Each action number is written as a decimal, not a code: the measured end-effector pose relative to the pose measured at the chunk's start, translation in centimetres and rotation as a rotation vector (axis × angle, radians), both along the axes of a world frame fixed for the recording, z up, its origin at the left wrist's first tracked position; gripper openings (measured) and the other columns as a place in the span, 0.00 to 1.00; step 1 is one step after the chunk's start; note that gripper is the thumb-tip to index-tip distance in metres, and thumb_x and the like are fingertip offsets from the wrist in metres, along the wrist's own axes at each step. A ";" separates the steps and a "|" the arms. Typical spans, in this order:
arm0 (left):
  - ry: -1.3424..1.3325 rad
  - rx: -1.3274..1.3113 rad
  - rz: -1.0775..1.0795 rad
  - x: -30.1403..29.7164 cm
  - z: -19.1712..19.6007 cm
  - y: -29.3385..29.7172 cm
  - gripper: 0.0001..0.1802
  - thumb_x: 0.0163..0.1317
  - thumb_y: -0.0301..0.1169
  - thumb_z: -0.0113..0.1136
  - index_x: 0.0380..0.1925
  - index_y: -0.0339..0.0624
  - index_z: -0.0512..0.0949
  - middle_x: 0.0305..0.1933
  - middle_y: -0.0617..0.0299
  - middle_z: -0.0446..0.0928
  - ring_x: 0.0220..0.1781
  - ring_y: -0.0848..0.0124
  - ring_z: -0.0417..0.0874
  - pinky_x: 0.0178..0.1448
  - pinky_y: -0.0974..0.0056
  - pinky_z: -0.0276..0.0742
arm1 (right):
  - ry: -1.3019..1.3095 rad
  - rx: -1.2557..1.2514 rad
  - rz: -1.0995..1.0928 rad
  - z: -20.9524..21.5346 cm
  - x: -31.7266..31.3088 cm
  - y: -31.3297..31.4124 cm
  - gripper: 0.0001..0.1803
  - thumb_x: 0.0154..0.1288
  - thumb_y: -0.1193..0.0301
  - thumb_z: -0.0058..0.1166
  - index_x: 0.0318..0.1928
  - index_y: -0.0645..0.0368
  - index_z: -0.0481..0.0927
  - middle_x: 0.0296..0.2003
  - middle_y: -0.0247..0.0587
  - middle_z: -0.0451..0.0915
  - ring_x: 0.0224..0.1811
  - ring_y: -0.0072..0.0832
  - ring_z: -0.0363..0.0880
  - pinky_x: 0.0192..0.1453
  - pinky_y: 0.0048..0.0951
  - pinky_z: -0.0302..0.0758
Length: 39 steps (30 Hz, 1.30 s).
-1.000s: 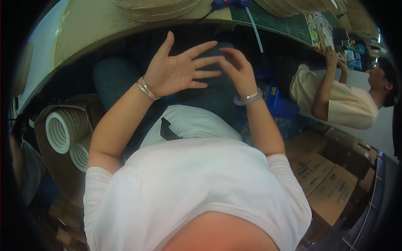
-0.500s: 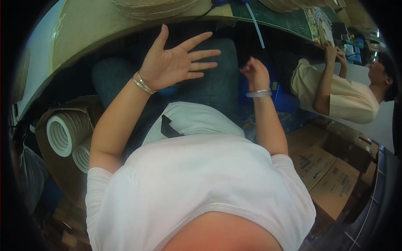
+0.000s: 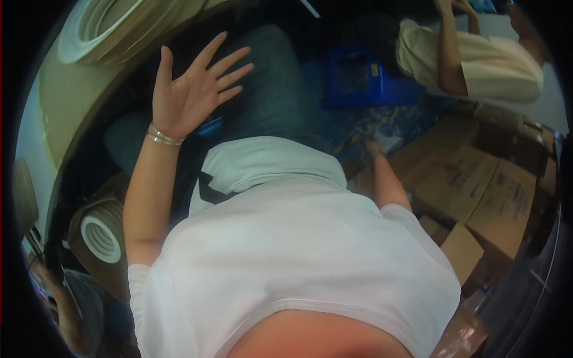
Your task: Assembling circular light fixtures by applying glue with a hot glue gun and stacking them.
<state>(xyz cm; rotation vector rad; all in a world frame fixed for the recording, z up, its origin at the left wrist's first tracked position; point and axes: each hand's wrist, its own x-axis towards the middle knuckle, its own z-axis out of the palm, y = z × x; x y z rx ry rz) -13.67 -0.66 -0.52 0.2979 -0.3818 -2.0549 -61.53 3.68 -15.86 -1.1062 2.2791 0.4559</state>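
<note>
1. Pale flat object (image 3: 390,144): low down, just beside the right hand (image 3: 373,146), between a blue plastic box (image 3: 387,92) and the cardboard cartons (image 3: 456,176); too blurred to tell its kind or whether fingers touch it.
2. The right hand reaches down, small and smeared; I cannot tell whether its fingers are together, apart or gripping.
3. The left hand (image 3: 186,98) is raised, palm showing, thumb and fingers spread apart, holding nothing; bracelets (image 3: 164,138) circle its wrist.
4. Writing: the cartons carry rows of dark print, and the blue plastic box bears a small yellow label (image 3: 375,70), too small to make out.
5. White rings (image 3: 86,238) sit in an open carton (image 3: 102,275) at the left.
6. At the upper right, a co-worker (image 3: 501,68) wears a pale yellow shirt.
</note>
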 end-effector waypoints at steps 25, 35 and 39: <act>-1.179 -0.279 -0.100 -11.0 0.6 -5.6 0.20 0.43 0.26 0.61 0.39 0.34 0.72 0.30 0.52 0.77 0.31 0.71 0.79 0.38 0.71 0.74 | -2.326 0.247 -0.596 16.6 17.3 -6.0 0.44 0.53 0.37 0.19 0.61 0.56 0.42 0.60 0.56 0.42 0.63 0.48 0.39 0.60 0.49 0.48; -1.311 -0.197 0.147 -7.9 -1.3 -8.0 0.13 0.52 0.28 0.54 0.38 0.37 0.74 0.34 0.56 0.77 0.33 0.73 0.79 0.40 0.72 0.74 | -2.299 0.074 -0.700 13.7 12.7 -5.8 0.46 0.52 0.36 0.22 0.61 0.59 0.41 0.60 0.58 0.39 0.64 0.46 0.39 0.60 0.51 0.48; -1.405 -0.351 0.128 -9.9 -1.8 -8.1 0.13 0.55 0.28 0.49 0.41 0.38 0.73 0.36 0.55 0.76 0.37 0.72 0.78 0.44 0.70 0.73 | -1.806 -0.110 -0.739 8.7 7.4 -5.1 0.44 0.54 0.38 0.23 0.60 0.60 0.44 0.60 0.56 0.43 0.63 0.43 0.42 0.59 0.46 0.51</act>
